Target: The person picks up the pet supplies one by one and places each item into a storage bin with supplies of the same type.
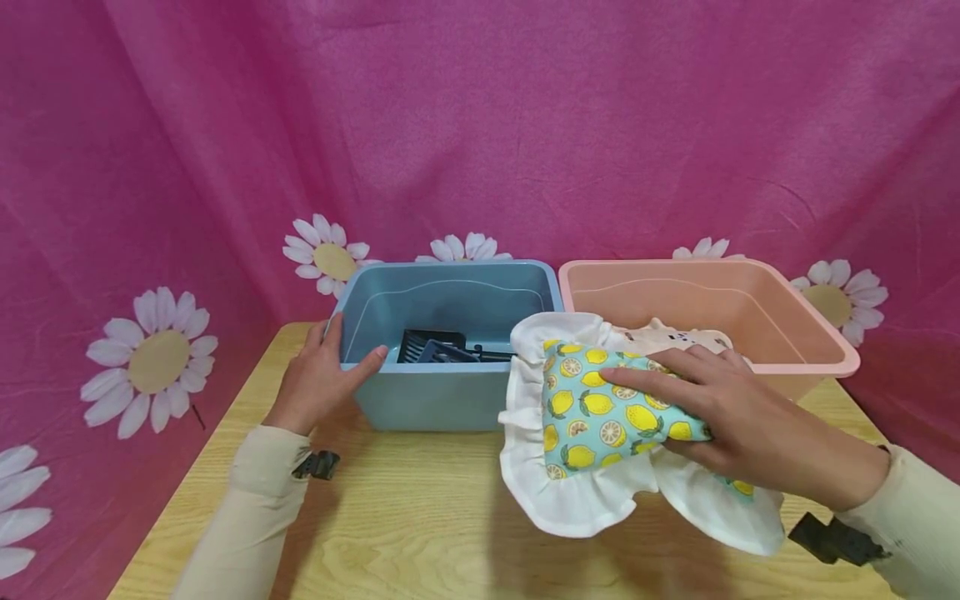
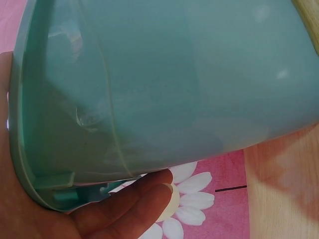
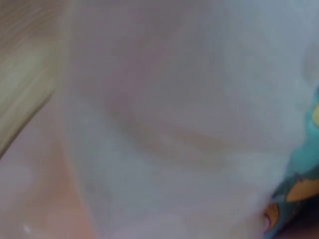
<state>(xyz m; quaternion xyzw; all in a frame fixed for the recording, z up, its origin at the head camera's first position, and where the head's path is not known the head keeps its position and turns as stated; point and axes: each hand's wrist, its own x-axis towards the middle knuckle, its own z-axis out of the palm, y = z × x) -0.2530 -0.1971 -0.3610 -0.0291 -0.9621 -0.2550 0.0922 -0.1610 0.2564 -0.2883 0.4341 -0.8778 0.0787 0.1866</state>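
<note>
My right hand (image 1: 720,408) grips a lemon-print cloth piece (image 1: 600,408) with a wide white ruffled edge. It hangs in front of the two bins and hides part of their front walls. In the right wrist view the white ruffle (image 3: 179,119) fills most of the picture, blurred. My left hand (image 1: 318,375) holds the left front corner of the blue bin (image 1: 435,400), its thumb over the front rim. From the left wrist, the fingers (image 2: 134,209) show curled under the rim, against the outside wall.
Inside the blue bin lie a black slotted tool (image 1: 431,346) and other dark items, partly hidden. To its right stands a pink bin (image 1: 817,358) with a pale, dark-marked item (image 1: 682,337) inside. Both stand on a wooden table (image 1: 405,517) before a pink flowered curtain (image 1: 465,150).
</note>
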